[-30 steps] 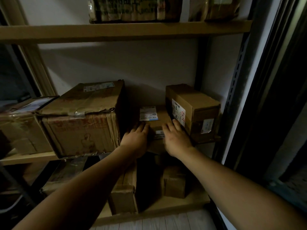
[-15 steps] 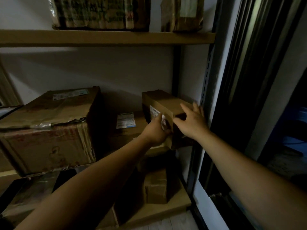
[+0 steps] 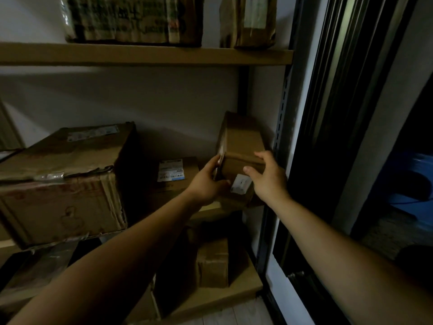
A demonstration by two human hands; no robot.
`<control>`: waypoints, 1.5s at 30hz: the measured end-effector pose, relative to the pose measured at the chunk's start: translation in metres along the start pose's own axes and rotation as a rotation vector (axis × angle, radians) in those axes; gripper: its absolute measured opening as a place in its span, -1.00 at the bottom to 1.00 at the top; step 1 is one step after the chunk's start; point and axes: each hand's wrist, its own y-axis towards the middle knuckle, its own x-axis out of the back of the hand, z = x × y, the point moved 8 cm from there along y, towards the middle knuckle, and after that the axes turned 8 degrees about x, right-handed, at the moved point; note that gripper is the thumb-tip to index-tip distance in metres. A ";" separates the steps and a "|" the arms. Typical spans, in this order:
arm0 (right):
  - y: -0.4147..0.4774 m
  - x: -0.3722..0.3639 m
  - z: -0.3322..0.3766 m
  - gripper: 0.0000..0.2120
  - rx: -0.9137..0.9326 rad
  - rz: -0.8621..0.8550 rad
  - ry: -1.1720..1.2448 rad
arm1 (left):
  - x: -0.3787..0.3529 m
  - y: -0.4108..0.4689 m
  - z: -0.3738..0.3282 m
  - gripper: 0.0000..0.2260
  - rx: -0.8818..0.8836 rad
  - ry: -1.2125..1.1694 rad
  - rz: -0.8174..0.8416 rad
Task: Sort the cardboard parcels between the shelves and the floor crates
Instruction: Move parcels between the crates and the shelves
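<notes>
Two grips hold one box (image 3: 242, 141): my left grip (image 3: 206, 184) curls round its near left edge, and my right grip (image 3: 269, 181) clasps the near right corner, thumb on the front face above a white label (image 3: 241, 186). The box is at the right end of the middle shelf (image 3: 212, 205), just beside the metal post (image 3: 281, 127); whether it rests there or is lifted, I cannot tell. Left of it lies a flat parcel (image 3: 173, 174), then a big crumpled carton (image 3: 61, 184).
</notes>
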 end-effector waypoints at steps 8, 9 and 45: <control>-0.006 0.022 0.009 -0.64 0.027 -0.123 0.287 | 0.020 -0.005 0.005 -0.56 0.082 -0.413 -0.016; -0.006 0.020 0.006 -0.65 0.017 -0.110 0.272 | 0.021 -0.007 0.004 -0.59 0.087 -0.438 -0.040; -0.052 -0.030 -0.021 -0.59 -0.124 0.105 0.333 | 0.051 -0.047 0.043 -0.33 -0.126 -0.210 -0.206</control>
